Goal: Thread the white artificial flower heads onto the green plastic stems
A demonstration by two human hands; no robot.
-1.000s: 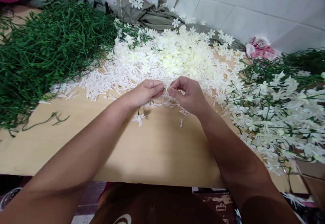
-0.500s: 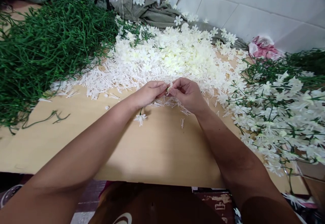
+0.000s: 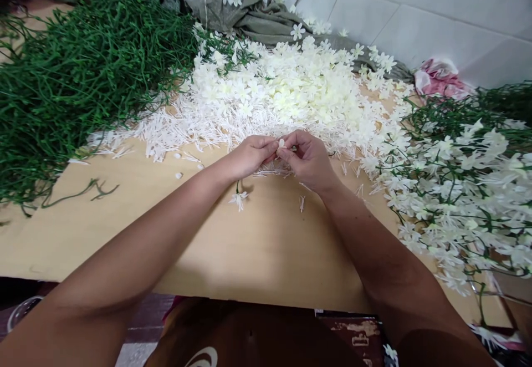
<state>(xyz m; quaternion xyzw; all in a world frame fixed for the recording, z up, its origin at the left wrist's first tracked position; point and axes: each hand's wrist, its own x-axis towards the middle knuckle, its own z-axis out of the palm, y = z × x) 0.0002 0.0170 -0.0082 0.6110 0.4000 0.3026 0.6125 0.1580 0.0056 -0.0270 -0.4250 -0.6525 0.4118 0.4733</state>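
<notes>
My left hand (image 3: pixel 254 155) is closed around a green artificial flower stem, most of it hidden in the fingers. One white flower (image 3: pixel 239 198) on that stem hangs below the left wrist. My right hand (image 3: pixel 306 157) meets the left at the fingertips, thumb and forefinger pinching a small white artificial flower (image 3: pixel 281 143). Just beyond both hands lies a heap of loose cream-white flower heads (image 3: pixel 299 87), with a spread of thin white stamen pieces (image 3: pixel 183 123) along its near left side.
A large pile of green stems (image 3: pixel 91 73) covers the left. Assembled white flower sprays (image 3: pixel 453 189) lie at the right edge. Grey cloth (image 3: pixel 266 23) and a tiled wall (image 3: pixel 399 1) stand behind, with a pink-and-white cloth (image 3: pixel 443 78) at the back right. Cardboard (image 3: pixel 233 256) covers the near table.
The white flower piece between my fingertips has turned and now shows a petal upward. Both hands stay together; the whole view has shifted slightly.
</notes>
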